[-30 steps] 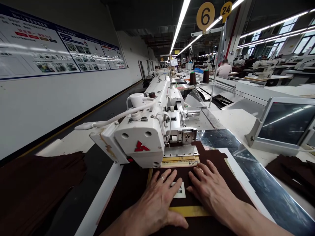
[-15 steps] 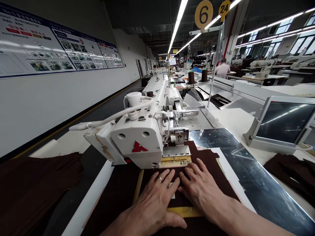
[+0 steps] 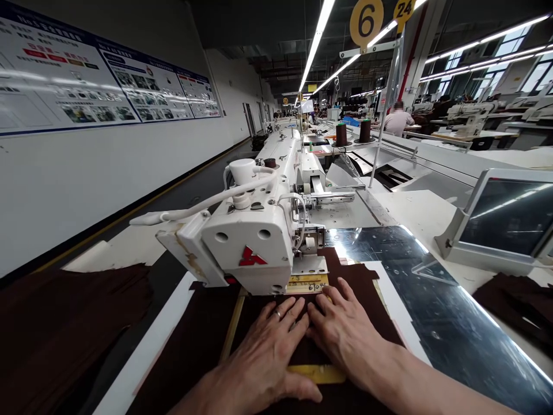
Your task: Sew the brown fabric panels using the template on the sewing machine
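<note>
My left hand (image 3: 272, 349) lies spread on dark brown fabric (image 3: 190, 340), a ring on one finger. Beside it my right hand (image 3: 343, 328) rests with its fingers stretched forward, close to a yellow plate (image 3: 309, 283) with handwritten figures. Both hands are just in front of the white sewing machine head (image 3: 246, 253), which bears a red emblem. A yellow strip (image 3: 319, 373) crosses the fabric between my wrists, and another narrow strip (image 3: 233, 325) runs along the left. White sheet edges (image 3: 401, 305) show under the fabric.
A screen (image 3: 505, 213) stands at the right beyond the shiny metal plate (image 3: 466, 328). Brown fabric piles lie at the left (image 3: 78, 328) and far right (image 3: 518, 305). Thread cones (image 3: 341, 135) stand behind. A seated person (image 3: 398, 121) is farther off.
The white sheet, fabric and yellow plate have shifted left relative to the machine head. Both hands stay flat on the fabric, now closer together. The view has turned slightly left.
</note>
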`<state>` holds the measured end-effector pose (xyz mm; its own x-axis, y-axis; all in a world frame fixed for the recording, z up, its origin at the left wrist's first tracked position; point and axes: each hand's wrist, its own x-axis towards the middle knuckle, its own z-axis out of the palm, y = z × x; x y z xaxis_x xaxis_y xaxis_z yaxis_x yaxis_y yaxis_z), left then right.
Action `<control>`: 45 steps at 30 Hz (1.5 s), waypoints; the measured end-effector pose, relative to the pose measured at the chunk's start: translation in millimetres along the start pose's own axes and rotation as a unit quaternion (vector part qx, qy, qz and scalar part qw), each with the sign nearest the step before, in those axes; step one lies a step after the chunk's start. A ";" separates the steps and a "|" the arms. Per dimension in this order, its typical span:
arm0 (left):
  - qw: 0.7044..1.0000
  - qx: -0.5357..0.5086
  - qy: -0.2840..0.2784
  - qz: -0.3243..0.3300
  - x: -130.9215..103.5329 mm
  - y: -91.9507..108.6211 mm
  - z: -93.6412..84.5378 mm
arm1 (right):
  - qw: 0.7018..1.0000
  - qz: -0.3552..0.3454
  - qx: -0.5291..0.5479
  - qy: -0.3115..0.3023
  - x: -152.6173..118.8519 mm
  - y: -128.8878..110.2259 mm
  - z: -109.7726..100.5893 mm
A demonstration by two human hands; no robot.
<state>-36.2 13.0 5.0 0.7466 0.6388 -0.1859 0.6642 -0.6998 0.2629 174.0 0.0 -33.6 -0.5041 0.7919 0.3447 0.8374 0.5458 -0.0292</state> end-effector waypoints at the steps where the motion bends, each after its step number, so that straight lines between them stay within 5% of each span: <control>1: 1.000 0.001 -0.003 -0.002 -0.8 -1.6 0.7 | 1.000 -0.002 0.003 -0.003 0.7 -1.1 -0.1; 15: 0.999 -0.038 0.014 0.001 -14.7 -27.3 16.2 | 0.997 -0.013 0.069 -0.031 14.3 -14.6 -12.0; 31: 0.999 -0.037 -0.007 -0.002 -28.1 -36.2 -4.2 | 0.995 -0.031 0.084 -0.052 34.1 -21.9 -3.8; 45: 1.000 -0.008 0.028 0.003 -41.9 -57.7 3.7 | 0.975 -0.031 0.220 -0.027 4.6 -12.4 -18.1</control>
<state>-105.8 25.4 -5.8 0.7468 0.6521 -0.1308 0.6589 -0.6986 0.2790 165.1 -8.1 -14.7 -0.5709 0.7607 0.3088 0.6398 0.6479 -0.4133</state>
